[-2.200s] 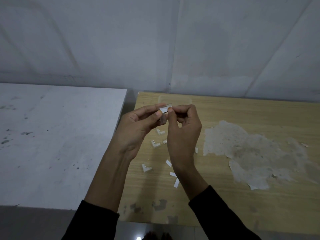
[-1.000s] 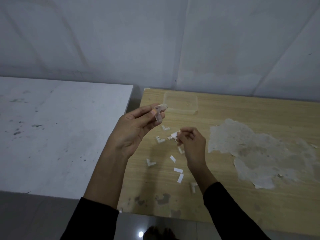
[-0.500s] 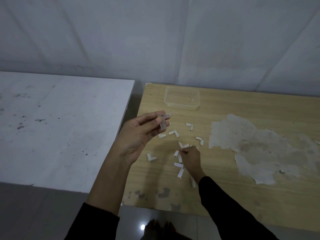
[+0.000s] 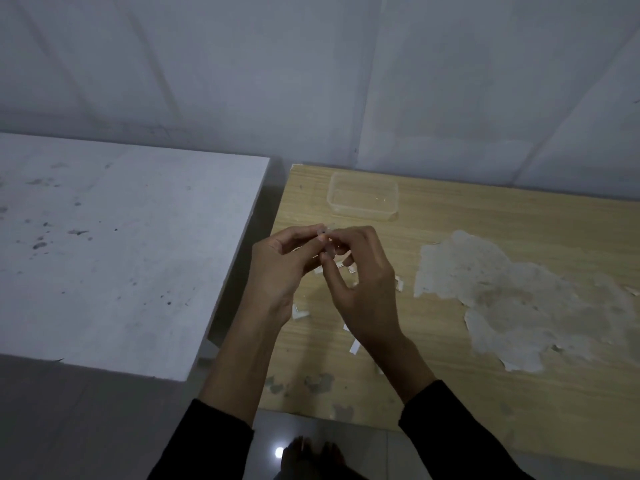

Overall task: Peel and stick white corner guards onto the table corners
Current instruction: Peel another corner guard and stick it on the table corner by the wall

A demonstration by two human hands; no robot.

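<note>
Above the wooden table (image 4: 450,393), my left hand (image 4: 277,271) and my right hand (image 4: 360,282) meet and pinch one small translucent corner guard (image 4: 326,241) between their fingertips. Most of the guard is hidden by fingers. On the table below lie several more white corner guards: one (image 4: 300,312) under my left wrist, one (image 4: 400,283) right of my right hand. White backing strips (image 4: 355,347) lie near my right wrist.
A clear plastic box (image 4: 362,201) stands at the table's back left. A large patch of torn veneer (image 4: 512,299) covers the table's right part. A white table (image 4: 114,244) stands to the left, with a narrow gap between the two. A bare foot (image 4: 311,459) shows below.
My right hand dropped to the table among the strips, then rose back up to the guard held by my left hand. Both hands now pinch it together.
</note>
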